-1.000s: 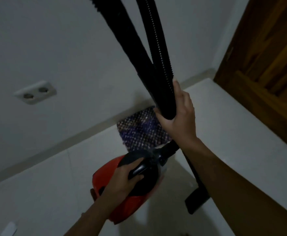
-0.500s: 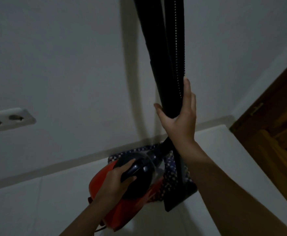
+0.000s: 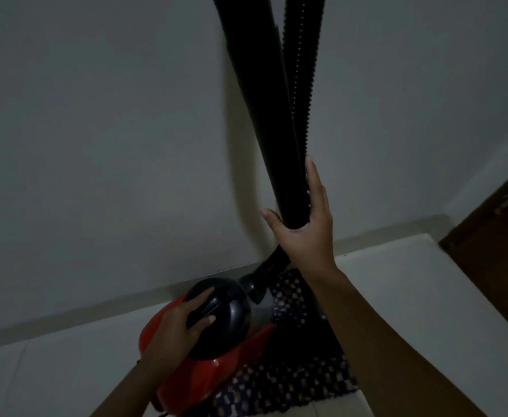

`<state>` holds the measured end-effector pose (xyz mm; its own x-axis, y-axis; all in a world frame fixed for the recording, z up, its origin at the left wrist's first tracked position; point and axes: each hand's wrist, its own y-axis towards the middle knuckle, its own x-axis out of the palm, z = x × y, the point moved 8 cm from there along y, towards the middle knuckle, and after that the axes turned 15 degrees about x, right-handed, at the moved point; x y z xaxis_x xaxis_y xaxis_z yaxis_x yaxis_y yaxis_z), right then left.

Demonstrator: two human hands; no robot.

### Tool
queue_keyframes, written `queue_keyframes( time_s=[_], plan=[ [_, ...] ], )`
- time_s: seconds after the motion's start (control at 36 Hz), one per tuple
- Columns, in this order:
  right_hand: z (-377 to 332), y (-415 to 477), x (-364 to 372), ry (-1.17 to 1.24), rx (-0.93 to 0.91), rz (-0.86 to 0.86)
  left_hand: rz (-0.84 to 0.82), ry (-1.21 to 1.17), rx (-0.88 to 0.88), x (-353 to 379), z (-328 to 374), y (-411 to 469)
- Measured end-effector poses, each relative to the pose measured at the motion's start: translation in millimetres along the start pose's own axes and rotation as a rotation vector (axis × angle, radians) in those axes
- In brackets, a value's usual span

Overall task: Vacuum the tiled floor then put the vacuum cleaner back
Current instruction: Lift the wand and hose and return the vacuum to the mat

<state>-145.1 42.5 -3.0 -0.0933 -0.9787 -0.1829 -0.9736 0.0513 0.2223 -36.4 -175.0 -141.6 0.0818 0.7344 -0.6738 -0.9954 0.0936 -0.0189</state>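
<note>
A red vacuum cleaner (image 3: 204,371) with a black top sits low in the head view, over a patterned mat (image 3: 291,383) by the wall. My left hand (image 3: 183,329) grips its black carry handle. My right hand (image 3: 303,230) is closed around the black wand and ribbed hose (image 3: 276,115), which rise together out of the top of the frame. A short hose piece (image 3: 264,272) joins the body just below my right hand. The floor nozzle is hidden in the dark behind my right forearm.
A white wall (image 3: 111,130) fills most of the view, with a pale skirting strip (image 3: 66,317) at its foot. White floor tiles (image 3: 412,296) spread left and right of the mat. A brown wooden door (image 3: 499,242) stands at the right edge.
The view has swung left and closer to the wall: the socket left the frame, and the door slid to the right edge. The vacuum now sits over the mat. Both grips are unchanged.
</note>
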Motion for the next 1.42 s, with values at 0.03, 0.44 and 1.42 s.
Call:
queue_keyframes(
  time_s=[0.03,0.44,1.42],
  plan=[
    [11.3,0.0,0.0,-0.002,-0.003,-0.009,0.005,-0.001,0.004,7.2,-10.2,4.3],
    [107.2,-20.2,-20.8,0.015,-0.062,0.085,-0.088,0.080,0.215,82.1,-76.6,64.8],
    [116.3,-78.6,12.5,0.125,-0.055,0.061,-0.156,0.073,0.235,101.4,-59.6,70.7]
  ],
)
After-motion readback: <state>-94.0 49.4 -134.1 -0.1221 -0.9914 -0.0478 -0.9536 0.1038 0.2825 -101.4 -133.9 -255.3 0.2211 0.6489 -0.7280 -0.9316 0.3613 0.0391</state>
